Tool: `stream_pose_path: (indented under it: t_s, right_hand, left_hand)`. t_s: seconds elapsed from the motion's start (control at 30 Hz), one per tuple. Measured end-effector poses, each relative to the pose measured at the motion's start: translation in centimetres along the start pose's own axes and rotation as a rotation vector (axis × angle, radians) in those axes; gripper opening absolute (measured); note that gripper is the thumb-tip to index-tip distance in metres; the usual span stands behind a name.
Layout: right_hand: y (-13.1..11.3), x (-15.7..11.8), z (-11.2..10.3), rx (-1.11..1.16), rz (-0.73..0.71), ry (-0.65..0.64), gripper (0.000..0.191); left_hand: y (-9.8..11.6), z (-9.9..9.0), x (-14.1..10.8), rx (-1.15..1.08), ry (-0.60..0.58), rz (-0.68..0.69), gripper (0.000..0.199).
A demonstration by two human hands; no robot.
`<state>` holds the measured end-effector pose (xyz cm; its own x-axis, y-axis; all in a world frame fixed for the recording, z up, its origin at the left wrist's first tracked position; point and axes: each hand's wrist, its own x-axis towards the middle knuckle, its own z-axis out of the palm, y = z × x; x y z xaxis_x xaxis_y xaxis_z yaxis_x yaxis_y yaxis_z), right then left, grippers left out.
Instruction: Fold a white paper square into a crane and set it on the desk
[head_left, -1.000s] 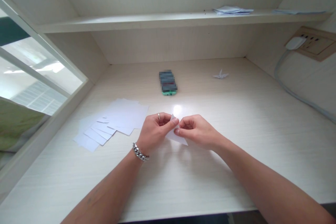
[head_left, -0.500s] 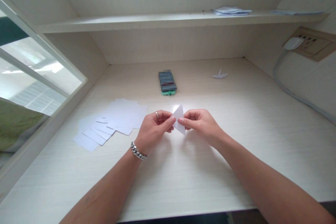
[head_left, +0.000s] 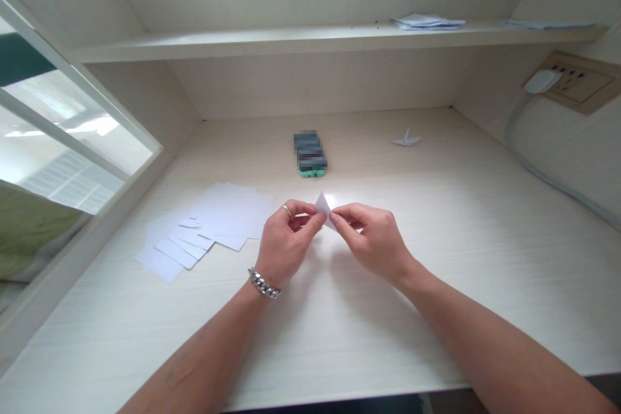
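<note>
A small folded piece of white paper (head_left: 322, 202) is held up between both hands, just above the desk. My left hand (head_left: 290, 236), with a ring and a chain bracelet, pinches its left side between thumb and fingers. On the other side, my right hand (head_left: 372, 233) pinches the paper's right edge with thumb and forefinger. The paper's tip points up; its lower part is partly hidden by the fingers. Left of the hands, loose white paper sheets (head_left: 233, 210) lie fanned out on the desk.
A phone (head_left: 310, 154) with a green edge lies behind the hands. A folded paper crane (head_left: 406, 139) sits at the back right. Folded papers (head_left: 429, 22) rest on the shelf (head_left: 272, 41). At right, a plug with a grey cable (head_left: 543, 174) is in the wall socket (head_left: 582, 84).
The folded paper has turned, and less of it shows between the fingers. My right hand has shifted its grip, and its wrist is more bent. My left hand has moved slightly right.
</note>
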<state>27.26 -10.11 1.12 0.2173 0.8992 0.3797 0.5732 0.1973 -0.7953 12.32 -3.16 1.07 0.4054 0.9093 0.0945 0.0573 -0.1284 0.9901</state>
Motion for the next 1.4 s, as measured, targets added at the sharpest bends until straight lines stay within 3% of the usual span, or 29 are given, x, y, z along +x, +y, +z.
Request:
stream_pose_path:
  t_s: [0.17, 0.43, 1.0, 1.1, 1.3, 1.4]
  right_hand:
    - [-0.1, -0.2, 0.4, 0.019, -0.104, -0.035, 0.017]
    - [0.0, 0.2, 0.2, 0.421, 0.147, -0.131, 0.021]
    - [0.4, 0.7, 0.1, 0.632, 0.330, -0.220, 0.025]
    - [0.6, 0.4, 0.5, 0.572, 0.290, -0.156, 0.023]
    - [0.4, -0.3, 1.0, 0.043, 0.057, -0.016, 0.022]
    - [0.2, -0.2, 0.9, 0.025, 0.069, -0.003, 0.020]
  left_hand:
    - [0.4, 0.1, -0.1, -0.075, -0.006, -0.037, 0.026]
    - [0.6, 0.1, 0.0, -0.321, -0.042, -0.102, 0.027]
    - [0.5, 0.0, -0.1, -0.217, -0.063, -0.031, 0.026]
    - [0.1, 0.1, -0.1, -0.150, -0.050, 0.001, 0.027]
    - [-0.5, 0.2, -0.4, -0.026, -0.044, 0.051, 0.042]
    - [-0.6, 0.3, -0.6, 0.012, -0.095, 0.087, 0.036]
